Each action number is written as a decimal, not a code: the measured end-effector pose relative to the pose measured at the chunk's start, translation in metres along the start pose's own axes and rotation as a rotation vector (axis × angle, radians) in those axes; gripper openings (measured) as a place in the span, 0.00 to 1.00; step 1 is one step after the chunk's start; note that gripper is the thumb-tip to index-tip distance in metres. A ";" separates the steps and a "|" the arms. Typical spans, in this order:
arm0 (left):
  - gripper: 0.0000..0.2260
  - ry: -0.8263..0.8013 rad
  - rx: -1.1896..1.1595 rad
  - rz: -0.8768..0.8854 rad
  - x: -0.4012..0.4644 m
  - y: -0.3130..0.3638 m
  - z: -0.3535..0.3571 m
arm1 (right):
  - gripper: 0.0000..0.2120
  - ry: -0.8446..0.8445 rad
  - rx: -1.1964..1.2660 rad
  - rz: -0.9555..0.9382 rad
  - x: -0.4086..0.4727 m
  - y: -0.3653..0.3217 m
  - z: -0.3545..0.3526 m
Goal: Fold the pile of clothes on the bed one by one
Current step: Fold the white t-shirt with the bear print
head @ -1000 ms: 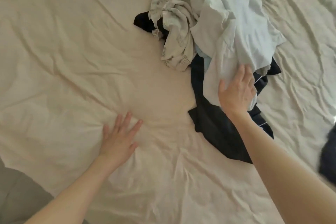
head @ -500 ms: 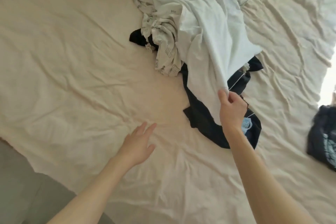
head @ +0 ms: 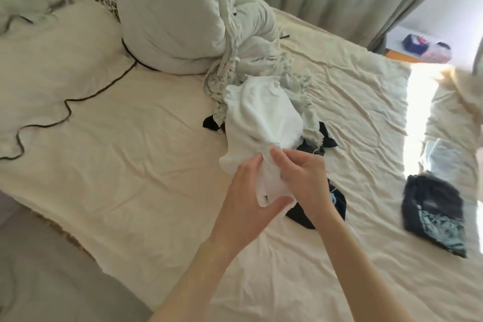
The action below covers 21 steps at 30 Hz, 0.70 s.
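Above bed (head: pixel 130 165): left hand (head: pixel 243 206), right hand (head: pixel 304 180) grip white garment (head: pixel 258 117).

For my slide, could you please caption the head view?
Both hands, left and right, grip a white garment lifted from the clothes pile on the bed.

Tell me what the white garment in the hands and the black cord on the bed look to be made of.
White garment: soft, matte knit, likely cotton jersey; it bunches into loose folds where the left hand and right hand grip it. Black cord: thin and smooth, probably rubber- or plastic-sheathed cable; it lies in stiff curves on the sheet.
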<state>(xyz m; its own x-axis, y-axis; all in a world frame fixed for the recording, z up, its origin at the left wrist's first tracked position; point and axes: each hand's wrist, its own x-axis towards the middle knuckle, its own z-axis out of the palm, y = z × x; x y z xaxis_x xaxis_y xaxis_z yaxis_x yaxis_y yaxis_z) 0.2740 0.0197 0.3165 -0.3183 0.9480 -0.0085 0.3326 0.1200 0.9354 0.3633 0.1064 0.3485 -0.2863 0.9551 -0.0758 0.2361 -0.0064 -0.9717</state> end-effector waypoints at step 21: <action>0.04 0.221 -0.085 0.147 -0.055 0.107 -0.176 | 0.10 -0.133 0.124 -0.091 -0.052 -0.180 0.051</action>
<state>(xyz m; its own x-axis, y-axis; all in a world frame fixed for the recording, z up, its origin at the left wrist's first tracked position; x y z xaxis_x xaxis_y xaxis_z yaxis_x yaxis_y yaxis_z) 0.1711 -0.0716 0.4788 -0.4609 0.8650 0.1982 0.3172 -0.0480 0.9471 0.2878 0.0429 0.5160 -0.4230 0.9061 -0.0071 0.0896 0.0340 -0.9954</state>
